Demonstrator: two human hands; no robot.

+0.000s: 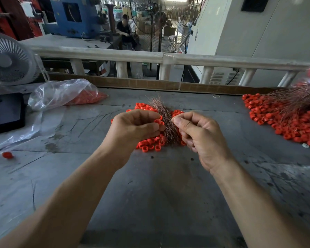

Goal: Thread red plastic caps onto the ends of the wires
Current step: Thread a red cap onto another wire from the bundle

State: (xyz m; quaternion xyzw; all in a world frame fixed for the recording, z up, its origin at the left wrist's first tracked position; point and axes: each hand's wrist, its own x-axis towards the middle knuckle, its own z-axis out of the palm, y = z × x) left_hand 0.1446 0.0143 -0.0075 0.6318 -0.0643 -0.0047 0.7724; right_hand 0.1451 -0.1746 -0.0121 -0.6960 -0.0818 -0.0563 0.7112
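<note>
A bundle of thin copper-coloured wires (166, 119) stands up between my two hands over a heap of small red plastic caps (151, 144) on the grey table (150, 194). My left hand (134, 127) has its fingers curled and pinches a red cap (158, 121) at its fingertips, right beside the bundle. My right hand (197, 133) is curled too, thumb and forefinger pinching a single wire end just right of the bundle. The two hands' fingertips are a few centimetres apart.
A second heap of red caps with wires threaded through them (286, 119) lies at the right. A clear plastic bag of caps (64, 94) sits at the back left, beside a white fan (7, 59) and a black box (5, 111). One stray cap (7, 155) lies left.
</note>
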